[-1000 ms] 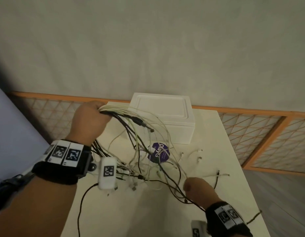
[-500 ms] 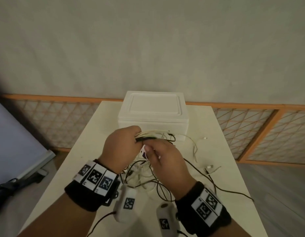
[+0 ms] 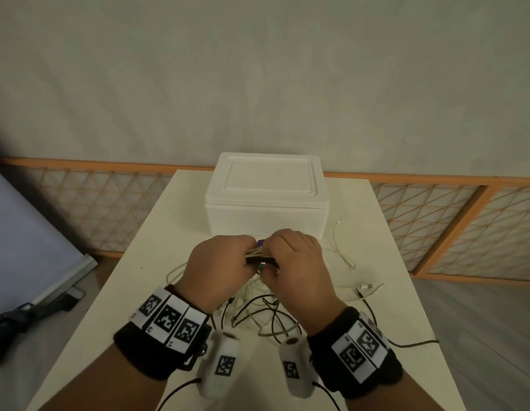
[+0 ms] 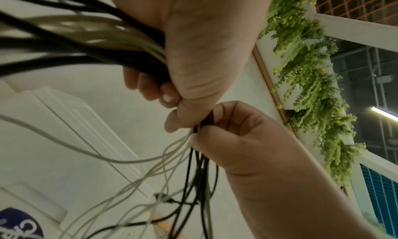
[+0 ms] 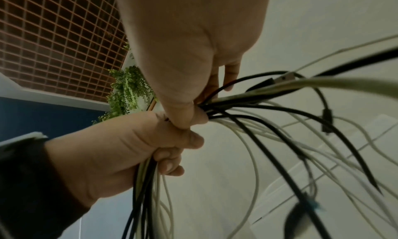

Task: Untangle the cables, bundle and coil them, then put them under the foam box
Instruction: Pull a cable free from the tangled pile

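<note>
Hands [image 3: 258, 262] now closer together, gripping cables [image 3: 259, 258].

**Two hands, one bunch of cables**

The left hand [image 3: 220, 264] & right hand [image 3: 296, 262] are close together over the table [image 3: 157, 232], just in front of the foam box [image 3: 266, 200]. Both hands grip a short bunch of cables [image 3: 259, 258], black & white ones, w/ fingers curled round it. A bit of purple peeks out between the hands. More loose cables [image 3: 266, 312] lie in a messy pile on the table under the wrists. One thin white cable [image 3: 342, 253] runs off to the right, near the box. Each wrist has a black band w/ black-and-white square marks. The lid is on the box.
</note>
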A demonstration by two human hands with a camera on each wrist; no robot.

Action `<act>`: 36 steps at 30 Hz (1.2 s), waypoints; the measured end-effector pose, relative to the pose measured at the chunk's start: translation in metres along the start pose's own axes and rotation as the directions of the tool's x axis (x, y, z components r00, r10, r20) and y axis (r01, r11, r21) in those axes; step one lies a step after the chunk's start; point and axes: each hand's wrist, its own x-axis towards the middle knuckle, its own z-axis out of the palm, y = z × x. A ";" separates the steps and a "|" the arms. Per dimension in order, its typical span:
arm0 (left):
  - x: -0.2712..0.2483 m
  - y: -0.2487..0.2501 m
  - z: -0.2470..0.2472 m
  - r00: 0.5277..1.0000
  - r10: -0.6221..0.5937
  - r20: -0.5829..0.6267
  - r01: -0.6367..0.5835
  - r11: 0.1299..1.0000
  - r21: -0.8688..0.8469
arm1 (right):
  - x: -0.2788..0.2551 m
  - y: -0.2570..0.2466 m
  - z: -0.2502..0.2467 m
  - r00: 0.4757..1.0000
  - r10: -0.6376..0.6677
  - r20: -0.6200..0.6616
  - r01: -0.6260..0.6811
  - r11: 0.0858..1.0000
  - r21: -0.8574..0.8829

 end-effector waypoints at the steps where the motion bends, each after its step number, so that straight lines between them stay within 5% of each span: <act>1: 0.000 -0.001 0.000 1.000 0.019 -0.011 -0.019 1.000 0.004 | 0.000 -0.001 0.000 1.000 0.002 0.012 -0.002 1.000 -0.001; 8: 0.000 -0.008 0.004 0.988 0.150 -0.044 -0.146 0.986 0.078 | -0.003 -0.013 0.006 1.000 -0.022 -0.011 0.021 0.999 -0.044; 18: -0.004 -0.012 0.000 0.998 0.006 0.063 -0.004 0.999 -0.040 | 0.000 -0.018 0.003 0.977 -0.017 0.213 -0.020 0.985 0.169; 25: -0.008 -0.012 -0.012 0.999 -0.046 0.010 0.047 0.998 -0.045 | 0.001 -0.019 -0.001 0.971 0.109 0.214 -0.149 0.972 0.181; 30: -0.014 -0.018 -0.025 0.997 -0.076 -0.007 0.071 0.959 -0.273 | 0.004 -0.019 -0.017 0.873 0.220 0.436 -0.392 0.848 0.357; 36: -0.017 -0.021 -0.042 0.995 -0.050 -0.082 0.021 0.945 -0.327 | -0.007 -0.003 -0.019 0.726 0.124 0.676 -0.565 0.669 0.483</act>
